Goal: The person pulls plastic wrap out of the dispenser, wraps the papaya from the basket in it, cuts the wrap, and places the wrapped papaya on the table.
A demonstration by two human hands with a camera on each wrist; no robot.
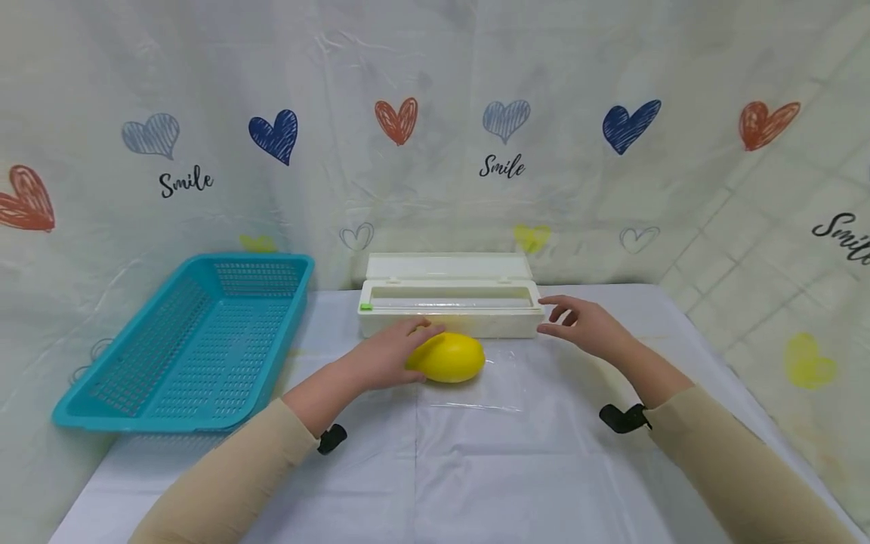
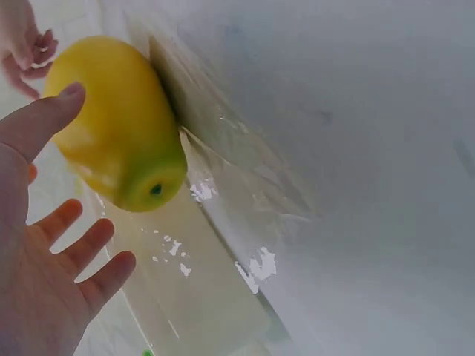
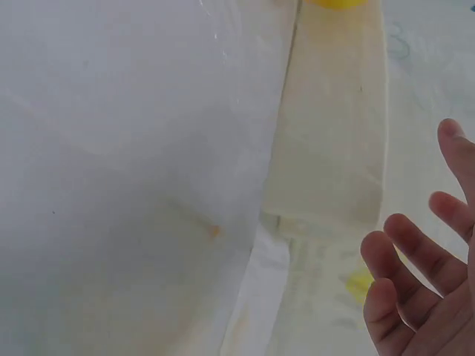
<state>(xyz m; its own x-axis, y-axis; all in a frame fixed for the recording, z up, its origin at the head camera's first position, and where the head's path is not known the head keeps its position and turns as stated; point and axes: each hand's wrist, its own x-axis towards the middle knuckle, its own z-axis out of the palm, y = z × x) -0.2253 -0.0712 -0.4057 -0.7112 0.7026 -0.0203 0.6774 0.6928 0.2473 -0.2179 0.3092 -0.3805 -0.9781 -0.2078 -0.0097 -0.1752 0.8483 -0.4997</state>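
A yellow lemon-shaped fruit (image 1: pixel 454 358) lies on a clear sheet of plastic wrap (image 1: pixel 503 381) in front of a white wrap dispenser (image 1: pixel 448 326). In the left wrist view the fruit (image 2: pixel 119 111) shows a greenish end with a dark dimple. My left hand (image 1: pixel 387 355) is at the fruit's left end, thumb on the near side and fingers on the far side. The left thumb (image 2: pixel 52 119) overlaps the fruit, while the other visible fingers spread apart from it. By the dispenser's right end, my right hand (image 1: pixel 581 325) has loosely bent fingers and holds nothing.
On the left stands a turquoise mesh basket (image 1: pixel 299 332). The dispenser's lid (image 1: pixel 448 266) is raised, and a small green piece (image 1: pixel 366 307) sits at its left front edge. A white cloth (image 1: pixel 476 468) covers the table, with a heart-printed curtain (image 1: pixel 435 189) behind.
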